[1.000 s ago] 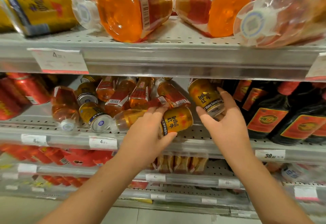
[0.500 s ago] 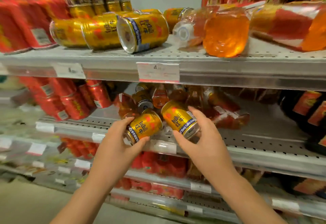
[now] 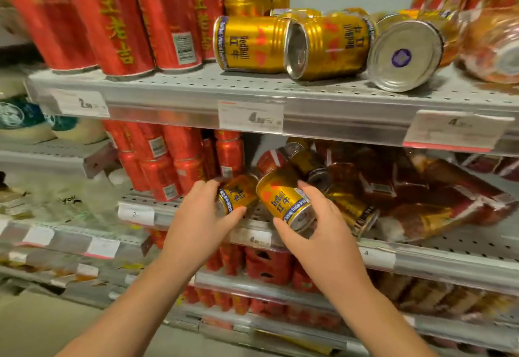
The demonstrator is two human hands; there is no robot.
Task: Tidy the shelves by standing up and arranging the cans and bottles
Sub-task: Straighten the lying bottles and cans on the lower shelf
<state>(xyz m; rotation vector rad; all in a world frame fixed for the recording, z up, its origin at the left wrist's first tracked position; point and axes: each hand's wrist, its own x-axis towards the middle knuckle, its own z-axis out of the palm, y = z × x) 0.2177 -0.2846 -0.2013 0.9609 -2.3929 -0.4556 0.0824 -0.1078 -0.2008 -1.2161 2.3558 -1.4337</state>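
Left hand point(image 3: 202, 216): fingers point(image 3: 203, 189) wrapped round left can point(image 3: 238, 195). Right hand point(image 3: 320, 233) grips right can point(image 3: 283, 202), fingers over top, thumb under. Both gold cans are just above front edge of middle shelf point(image 3: 449, 247), just beside each other, not upright yet. Long axes tilted in a V, near ends facing cam. Upright red cans point(image 3: 168, 171) sit just left of left can. Left hand is nearer them, so prob sets down 1st; axis needs turning vertical. Bottle pile point(image 3: 393, 188) lies to the right. Vs 0.5 s ago: same grips, both cans moved left along shelf toward red cans.
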